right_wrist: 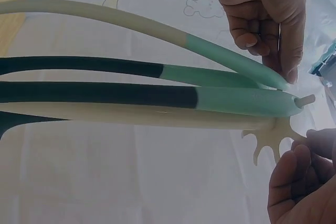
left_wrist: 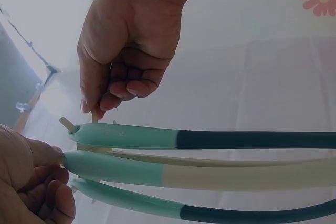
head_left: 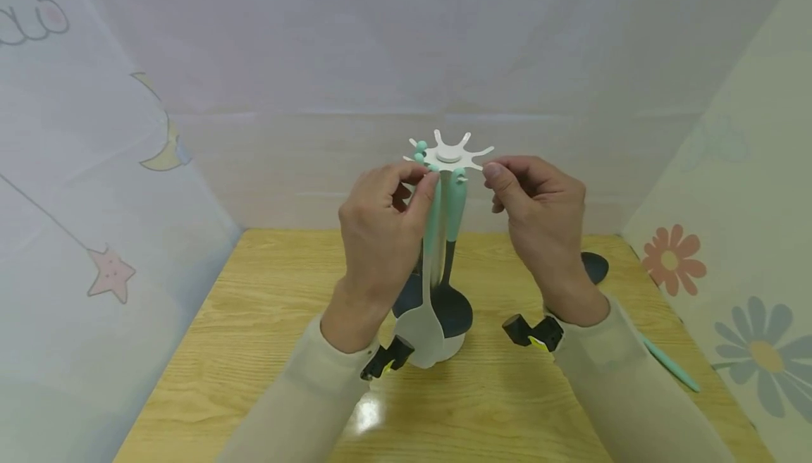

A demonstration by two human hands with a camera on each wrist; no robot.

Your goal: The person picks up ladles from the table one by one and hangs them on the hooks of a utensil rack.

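Note:
A white utensil rack [head_left: 450, 155] with radiating hooks on top stands in front of me. My left hand [head_left: 383, 227] pinches the tip of the mint handle [left_wrist: 113, 167] of a cream utensil with a broad, rounded head [head_left: 421, 336], right at a hook. Beside it hangs a dark ladle [head_left: 453, 310] by its mint handle [head_left: 455, 206], with a hook poking through its end. On the other side, my right hand [head_left: 547, 220] pinches the tip of one of the rack's hooks between thumb and forefinger. Another dark utensil [left_wrist: 231, 216] hangs further left, mostly hidden behind the left hand in the head view.
On the wooden table [head_left: 266, 322], a dark utensil head [head_left: 595, 267] lies behind the right forearm, and a mint handle [head_left: 672, 364] sticks out on its other side. Printed cloth walls [head_left: 406, 47] stand close at the back and both sides.

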